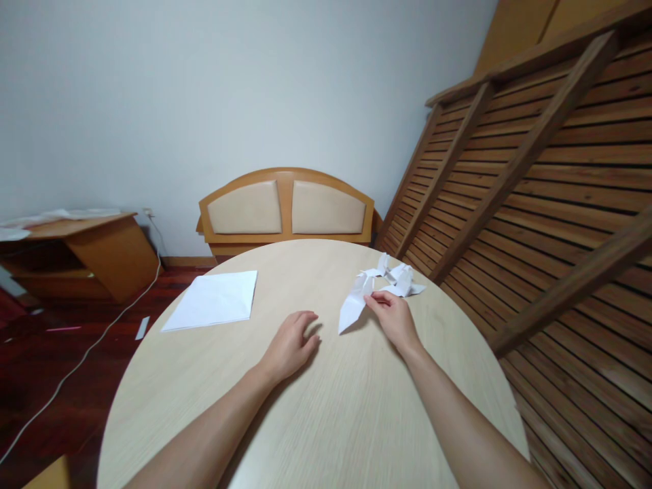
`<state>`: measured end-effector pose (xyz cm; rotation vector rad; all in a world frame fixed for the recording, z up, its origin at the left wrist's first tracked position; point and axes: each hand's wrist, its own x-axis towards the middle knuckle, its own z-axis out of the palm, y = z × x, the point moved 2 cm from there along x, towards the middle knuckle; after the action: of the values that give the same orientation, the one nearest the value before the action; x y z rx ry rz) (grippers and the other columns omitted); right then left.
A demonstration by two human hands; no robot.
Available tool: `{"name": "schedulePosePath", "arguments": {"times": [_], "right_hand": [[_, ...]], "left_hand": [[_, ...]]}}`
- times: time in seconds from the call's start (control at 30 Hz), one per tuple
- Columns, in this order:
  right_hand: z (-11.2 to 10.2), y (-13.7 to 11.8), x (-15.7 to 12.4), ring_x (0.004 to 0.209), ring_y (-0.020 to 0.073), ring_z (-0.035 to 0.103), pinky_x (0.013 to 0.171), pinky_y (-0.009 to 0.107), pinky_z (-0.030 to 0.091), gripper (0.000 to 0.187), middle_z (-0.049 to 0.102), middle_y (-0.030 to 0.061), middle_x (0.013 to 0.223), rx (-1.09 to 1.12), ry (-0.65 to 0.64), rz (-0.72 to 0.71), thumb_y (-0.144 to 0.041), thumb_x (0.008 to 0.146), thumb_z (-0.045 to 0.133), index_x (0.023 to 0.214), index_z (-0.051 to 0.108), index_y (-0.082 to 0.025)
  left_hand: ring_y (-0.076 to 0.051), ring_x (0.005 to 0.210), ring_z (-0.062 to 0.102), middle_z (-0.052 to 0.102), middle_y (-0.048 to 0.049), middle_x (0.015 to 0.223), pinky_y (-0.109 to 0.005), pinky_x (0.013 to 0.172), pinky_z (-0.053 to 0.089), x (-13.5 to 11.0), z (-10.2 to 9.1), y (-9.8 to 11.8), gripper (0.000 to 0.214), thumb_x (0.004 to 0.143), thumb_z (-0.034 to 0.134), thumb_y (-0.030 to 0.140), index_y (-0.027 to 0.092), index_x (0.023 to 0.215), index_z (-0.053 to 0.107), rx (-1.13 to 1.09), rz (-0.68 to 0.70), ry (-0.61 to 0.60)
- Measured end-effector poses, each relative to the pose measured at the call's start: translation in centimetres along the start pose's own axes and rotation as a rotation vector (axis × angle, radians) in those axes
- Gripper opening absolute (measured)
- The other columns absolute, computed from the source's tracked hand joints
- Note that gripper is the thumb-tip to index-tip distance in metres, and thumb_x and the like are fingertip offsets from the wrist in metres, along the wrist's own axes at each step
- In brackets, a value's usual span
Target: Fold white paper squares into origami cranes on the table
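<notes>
Between its thumb and fingers, my right hand [393, 316] pinches a folded piece of white paper [352, 309] with a pointed lower end. Just behind it on the table lie several folded white paper pieces [402, 280], bunched together and partly overlapping, so their exact shapes are hard to separate. My left hand [291, 345] rests on the table to the left, fingers curved and apart from the thumb, with nothing in it. Farther left is a flat stack of white paper sheets [214, 300], apart from both hands.
A round light-wood table [326, 421] fills the foreground. Behind it stands a headboard [286, 204] with two padded panels. A slatted wooden frame [540, 176] leans along the right side. At left are a low wooden cabinet [112, 261] and a white cable [96, 343] on the floor.
</notes>
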<state>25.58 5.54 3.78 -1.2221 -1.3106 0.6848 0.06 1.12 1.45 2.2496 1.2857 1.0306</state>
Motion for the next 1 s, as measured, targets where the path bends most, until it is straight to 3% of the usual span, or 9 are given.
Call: {"name": "schedulePosePath", "arguments": {"times": [0.27,0.43,0.6,0.73,0.87,1.0], "right_hand": [[-5.9,1.4,2.1,0.072,0.0263,0.069,0.068,0.034,0.05,0.032,0.074,0.0111,0.079,-0.358,0.382,0.072,-0.045,0.072,0.064,0.084,0.07,-0.016],[-8.5,2.5,2.4,0.074,0.0277,0.066,0.071,0.037,0.048,0.022,0.073,0.0115,0.079,-0.532,0.465,0.167,-0.037,0.071,0.063,0.077,0.069,-0.017],[-8.8,3.3,2.3,0.072,0.0268,0.065,0.069,0.036,0.048,0.018,0.072,0.0105,0.078,-0.563,0.466,0.195,-0.035,0.071,0.063,0.075,0.068,-0.018],[-7.4,1.7,2.3,0.069,0.0229,0.064,0.066,0.031,0.047,0.021,0.07,0.0067,0.074,-0.488,0.384,0.059,-0.037,0.07,0.064,0.077,0.066,-0.018],[-8.2,0.1,2.2,0.064,0.0214,0.061,0.064,0.031,0.047,0.023,0.067,0.0058,0.072,-0.465,0.637,-0.088,-0.034,0.073,0.057,0.086,0.064,-0.016],[-11.1,1.6,2.7,0.073,0.0242,0.062,0.071,0.034,0.047,0.028,0.069,0.0113,0.085,-0.619,0.815,0.057,-0.031,0.078,0.052,0.098,0.063,-0.014]], "left_hand": [[-0.03,0.124,0.054,0.059,-0.0147,0.13,-0.05,0.108,0.041,-0.2,0.3,0.1,0.025,0.089,0.056,0.024,0.019,0.112,0.065,0.123,0.034,-0.105],[-0.03,0.125,0.053,0.059,-0.0147,0.13,-0.05,0.108,0.041,-0.3,0.2,0.1,0.025,0.089,0.056,0.023,0.019,0.112,0.065,0.127,0.039,-0.108],[-0.028,0.125,0.053,0.058,-0.0136,0.132,-0.047,0.109,0.041,-0.3,0.2,0.1,0.024,0.09,0.055,0.024,0.019,0.112,0.064,0.16,0.035,-0.126],[-0.027,0.126,0.052,0.058,-0.0135,0.132,-0.047,0.109,0.041,-0.2,0.2,0.2,0.024,0.091,0.055,0.024,0.019,0.112,0.064,0.18,0.037,-0.139],[-0.027,0.127,0.052,0.057,-0.0132,0.133,-0.046,0.11,0.041,-0.3,0.1,0.2,0.024,0.091,0.054,0.025,0.019,0.113,0.063,0.186,0.037,-0.143],[-0.028,0.128,0.051,0.057,-0.013,0.134,-0.046,0.11,0.04,-0.2,0.1,0.3,0.025,0.091,0.054,0.024,0.019,0.113,0.064,0.187,0.027,-0.149]]}}
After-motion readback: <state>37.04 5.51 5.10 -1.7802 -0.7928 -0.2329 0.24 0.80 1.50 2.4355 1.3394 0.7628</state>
